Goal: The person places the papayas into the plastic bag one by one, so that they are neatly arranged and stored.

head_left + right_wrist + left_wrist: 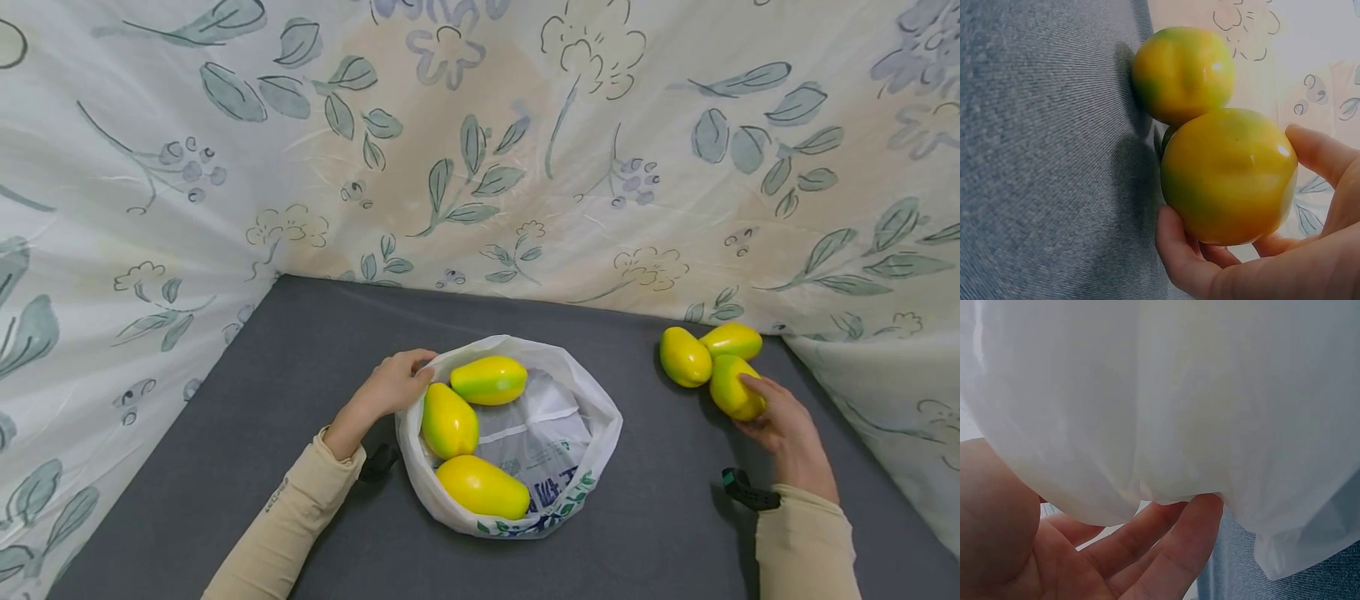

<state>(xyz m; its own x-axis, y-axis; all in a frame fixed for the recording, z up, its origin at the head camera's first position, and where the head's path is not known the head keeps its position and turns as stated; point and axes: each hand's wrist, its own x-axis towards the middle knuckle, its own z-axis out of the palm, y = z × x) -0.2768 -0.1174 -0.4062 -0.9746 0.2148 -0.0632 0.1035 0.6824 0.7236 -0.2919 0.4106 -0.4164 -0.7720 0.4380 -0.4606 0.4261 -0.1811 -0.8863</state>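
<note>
A white plastic bag (597, 392) stands with its mouth spread wide, its rim rolled outward. Inside, along its left and front side, lie three yellow-green papayas, one at the back (489, 380), one at the left (450, 422) and one at the front (483, 487). My left hand (392, 382) holds the bag's left rim; its fingers (1188, 540) reach along the plastic in the left wrist view. At the right, my right hand (783, 425) grips a papaya (1229, 178) between thumb and fingers. Beside it are two more papayas, one left (686, 357) and one behind (732, 341).
Dark grey cloth (330, 333) covers the tabletop. Floral fabric (480, 167) hangs along the back and both sides, close behind the right-hand papayas. Printed lettering and leaves show on the bag. A dark wrist strap (750, 490) is on the right wrist.
</note>
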